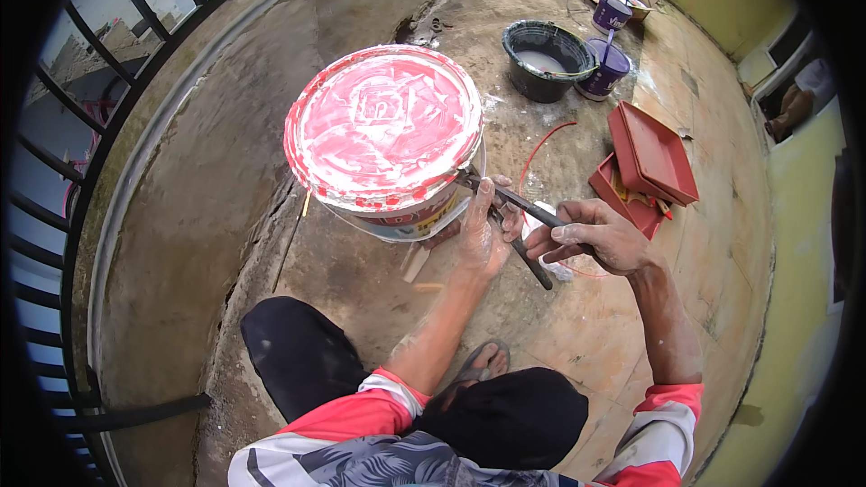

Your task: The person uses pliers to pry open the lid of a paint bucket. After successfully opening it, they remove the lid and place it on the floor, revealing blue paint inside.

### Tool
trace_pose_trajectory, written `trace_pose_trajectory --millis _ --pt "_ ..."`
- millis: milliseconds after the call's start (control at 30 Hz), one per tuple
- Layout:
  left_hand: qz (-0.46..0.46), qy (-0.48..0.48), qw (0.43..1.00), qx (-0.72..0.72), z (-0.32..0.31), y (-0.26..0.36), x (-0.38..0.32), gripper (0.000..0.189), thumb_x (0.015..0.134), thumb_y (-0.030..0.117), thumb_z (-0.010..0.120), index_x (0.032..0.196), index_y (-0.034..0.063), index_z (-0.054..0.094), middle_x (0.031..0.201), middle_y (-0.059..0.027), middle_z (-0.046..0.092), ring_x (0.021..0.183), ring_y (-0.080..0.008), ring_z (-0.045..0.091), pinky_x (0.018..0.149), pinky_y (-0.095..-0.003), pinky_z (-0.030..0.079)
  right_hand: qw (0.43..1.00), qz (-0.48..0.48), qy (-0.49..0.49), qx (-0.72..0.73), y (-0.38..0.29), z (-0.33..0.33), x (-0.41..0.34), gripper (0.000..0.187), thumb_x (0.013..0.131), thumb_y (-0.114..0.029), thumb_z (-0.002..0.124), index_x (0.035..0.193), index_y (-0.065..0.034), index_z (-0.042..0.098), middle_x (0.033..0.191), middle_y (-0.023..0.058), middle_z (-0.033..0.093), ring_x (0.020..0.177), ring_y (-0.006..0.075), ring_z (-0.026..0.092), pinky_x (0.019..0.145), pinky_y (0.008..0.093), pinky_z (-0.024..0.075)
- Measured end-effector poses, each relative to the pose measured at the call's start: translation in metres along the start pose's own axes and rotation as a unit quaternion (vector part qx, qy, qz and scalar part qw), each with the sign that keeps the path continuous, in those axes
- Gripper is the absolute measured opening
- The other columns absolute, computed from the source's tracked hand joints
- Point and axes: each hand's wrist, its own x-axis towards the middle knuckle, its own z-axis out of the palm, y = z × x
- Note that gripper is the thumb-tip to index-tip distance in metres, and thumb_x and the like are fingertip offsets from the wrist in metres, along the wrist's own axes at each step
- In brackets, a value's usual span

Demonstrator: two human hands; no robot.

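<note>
A large paint bucket (418,220) stands in front of me, its red lid (382,118) smeared with white paint. Long-handled dark pincers (524,204) reach to the lid's near right rim, with their handles spread apart. Around the tool close to its jaws is my left hand (484,233), dusted with white. My right hand (602,237) has its fingers about the outer part of the upper handle. The lower handle sticks out freely below. Whether the jaws bite on the rim is too small to tell.
A black tub (544,84) with whitish liquid stands beyond the bucket, beside a purple pail (604,71). Red paint trays (653,152) lie stacked at right, with a brush (663,208). A metal fence (108,101) runs along the left. A person's leg (788,111) shows in an opening.
</note>
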Motion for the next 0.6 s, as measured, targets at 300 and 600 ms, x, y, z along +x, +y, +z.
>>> trace_pose_trajectory --millis 300,600 --pt "-0.013 -0.087 0.984 -0.155 -0.003 0.006 0.013 0.025 0.098 0.033 0.066 0.109 0.0110 0.062 0.098 -0.0080 0.071 0.081 -0.0208 0.061 0.090 -0.0412 0.051 0.991 -0.017 0.019 -0.130 -0.033 0.027 0.004 0.025 0.094 -0.017 0.065 0.112 0.0006 0.065 0.105 0.0046 0.064 0.100 0.0128 0.059 0.090 0.0326 0.0461" --pt "-0.013 -0.071 0.964 -0.256 0.006 -0.002 0.012 0.019 0.100 0.023 0.057 0.084 0.0137 0.053 0.069 -0.0011 0.051 0.071 -0.0204 0.054 0.079 -0.0418 0.046 0.935 -0.108 0.175 -0.290 0.023 0.032 -0.017 0.038 0.096 -0.019 0.064 0.125 0.0012 0.049 0.125 0.0145 0.053 0.107 0.0220 0.063 0.089 0.0354 0.0517"
